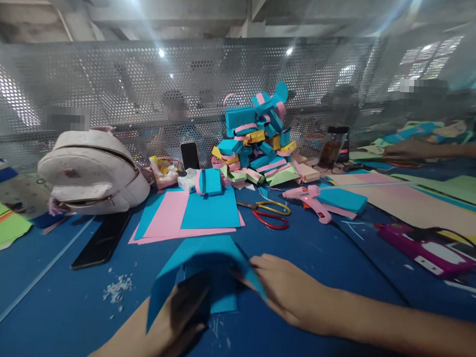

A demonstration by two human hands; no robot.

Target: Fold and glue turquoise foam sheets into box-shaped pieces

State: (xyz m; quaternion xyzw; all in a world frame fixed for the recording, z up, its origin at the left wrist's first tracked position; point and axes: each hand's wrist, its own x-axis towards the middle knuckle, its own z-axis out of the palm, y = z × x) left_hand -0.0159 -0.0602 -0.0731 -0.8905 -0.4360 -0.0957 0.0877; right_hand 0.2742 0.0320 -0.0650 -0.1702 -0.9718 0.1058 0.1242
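In front of me a blue sheet of craft paper or foam (209,245) arches upward, its sides bent down. My right hand (290,291) pinches the right edge of this sheet. Under the arch reaches my left hand (174,315), fingers stretched out in shadow and thumb apart, over the lower part of the blue material. The sheet's left flap hangs across the back of that hand, hiding some of it. Just beyond lie flat pink sheets (165,215) and a blue sheet (211,211) with a small blue-and-pink folded piece (210,181) on top.
Scissors (274,214) and a pink glue gun (314,200) with a trailing cord lie ahead right. A pile of folded pieces (259,142) stands against the perforated screen. Left are a phone (103,241), white backpack (92,167) and white scraps (118,289). A purple case (424,250) sits right.
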